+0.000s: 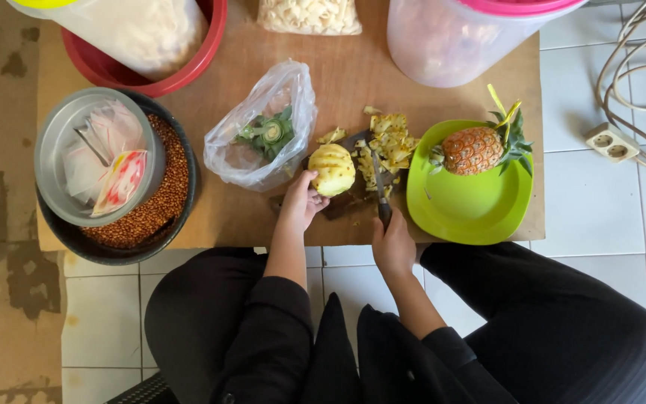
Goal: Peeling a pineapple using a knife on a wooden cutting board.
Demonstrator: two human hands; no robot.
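My left hand (pixel 300 202) grips a peeled yellow pineapple (pixel 332 169) that rests on a dark cutting board (pixel 342 203). My right hand (pixel 392 243) holds a knife (pixel 379 187) by its handle, blade pointing away, just right of the peeled fruit. A pile of yellow pineapple peel (pixel 389 144) lies on the board behind the knife. A whole unpeeled small pineapple (pixel 480 148) with its green crown lies on a lime-green plate (pixel 465 209) at the right.
A clear plastic bag (pixel 263 127) holds a cut green crown. A black bowl of brown grains (pixel 162 202) carries a metal bowl (pixel 65 142) of packets. Red basin (pixel 114 71), clear tub (pixel 450 37), socket strip (pixel 611 142) and cables on tiles.
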